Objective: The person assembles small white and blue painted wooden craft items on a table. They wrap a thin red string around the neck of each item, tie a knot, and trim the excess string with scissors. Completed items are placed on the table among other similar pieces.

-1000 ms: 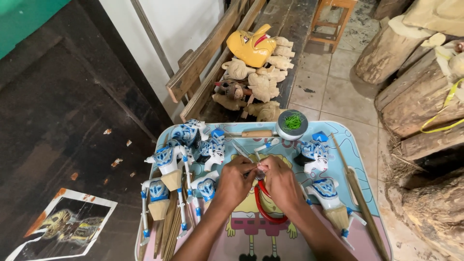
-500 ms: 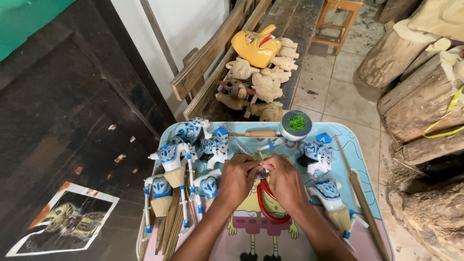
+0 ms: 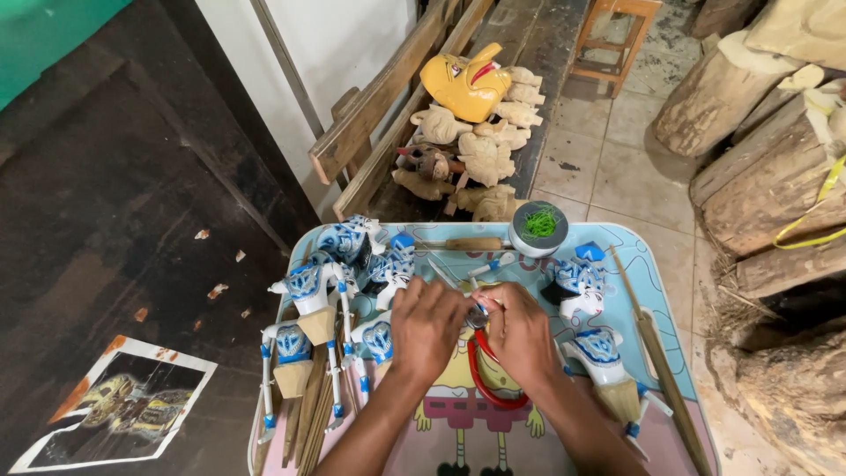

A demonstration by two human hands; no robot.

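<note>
Since the earlier frame, both hands hold position over the pale-blue cartoon-print tray [image 3: 656, 291]. Left hand [image 3: 429, 328] and right hand [image 3: 522, 333] pinch a small metal piece [image 3: 478, 315] at tray centre, above the red-handled pliers [image 3: 483, 381]. Risk: slipping fingers could drop it among the blue-painted puppet figures [image 3: 345, 264]

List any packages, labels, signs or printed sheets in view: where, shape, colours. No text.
Printed picture sheet: on the dark floor at lower left, rectangular, white border, dark image with yellow-orange figure.
Cartoon-printed tray table: under both hands, rounded rectangle, light blue and pink with a yellow cartoon figure.
Round container: tray's far edge, grey rim, green contents.
No packages or screens visible.
</note>
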